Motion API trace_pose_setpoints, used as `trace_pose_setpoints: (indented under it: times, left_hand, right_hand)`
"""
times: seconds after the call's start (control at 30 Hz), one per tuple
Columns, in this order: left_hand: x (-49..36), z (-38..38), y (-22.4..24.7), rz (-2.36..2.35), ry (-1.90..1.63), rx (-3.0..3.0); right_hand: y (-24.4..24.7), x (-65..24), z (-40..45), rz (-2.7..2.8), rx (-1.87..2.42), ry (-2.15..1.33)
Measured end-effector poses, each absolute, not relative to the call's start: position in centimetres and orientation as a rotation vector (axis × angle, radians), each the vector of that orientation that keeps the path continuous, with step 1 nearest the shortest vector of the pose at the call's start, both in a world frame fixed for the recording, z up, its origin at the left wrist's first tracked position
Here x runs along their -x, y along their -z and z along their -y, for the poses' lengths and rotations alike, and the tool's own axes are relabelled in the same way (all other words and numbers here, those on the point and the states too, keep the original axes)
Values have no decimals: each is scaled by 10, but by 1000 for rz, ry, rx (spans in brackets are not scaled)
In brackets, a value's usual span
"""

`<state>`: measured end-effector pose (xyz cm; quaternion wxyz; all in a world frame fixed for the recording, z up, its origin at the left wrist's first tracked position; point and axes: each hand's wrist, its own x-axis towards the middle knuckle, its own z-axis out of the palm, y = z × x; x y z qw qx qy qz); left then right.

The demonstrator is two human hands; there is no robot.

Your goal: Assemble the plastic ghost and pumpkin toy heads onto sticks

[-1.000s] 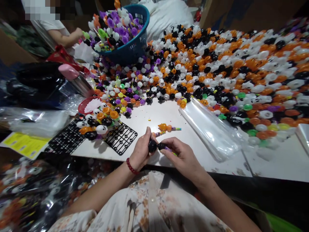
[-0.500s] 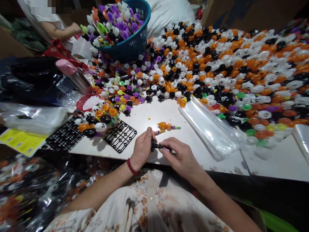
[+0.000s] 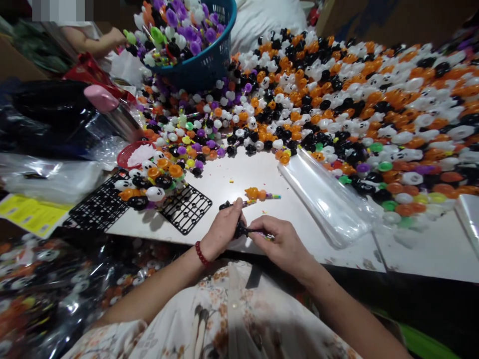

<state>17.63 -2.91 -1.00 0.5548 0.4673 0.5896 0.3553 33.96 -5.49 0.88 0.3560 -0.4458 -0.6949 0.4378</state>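
Observation:
Near the table's front edge, my left hand [image 3: 224, 225] is closed around a black figure piece [image 3: 240, 229], with another dark piece [image 3: 225, 205] showing above the fingers. My right hand [image 3: 275, 239] pinches the thin coloured stick [image 3: 262, 232] that joins the black piece, so the two hands almost meet. Just beyond them an orange figure pen [image 3: 256, 194] lies on the white table, its colourful tip pointing right. A second colourful tip [image 3: 248, 202] sticks out beside my left thumb; the rest of it is hidden.
Left stand a black grid tray [image 3: 187, 209] and a cluster of figure pens [image 3: 149, 182]. Clear plastic bags [image 3: 325, 199] lie right. Behind are a large pile of figures [image 3: 337, 99] and a blue basket [image 3: 209, 65]. A person's arm [image 3: 93, 45] reaches toward the basket.
My left hand has turned slightly, and a dark piece now shows above its fingers. A small yellow scrap now shows on the table above my right hand. The view has shifted slightly.

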Motion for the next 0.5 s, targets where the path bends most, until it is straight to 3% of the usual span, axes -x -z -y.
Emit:
trace_pose_setpoints:
  times: [0.5]
  left_hand:
    - [-182,27,6,-1422,-838,-1403]
  right_hand:
    - [1,-342,50,1716,1257,-1212]
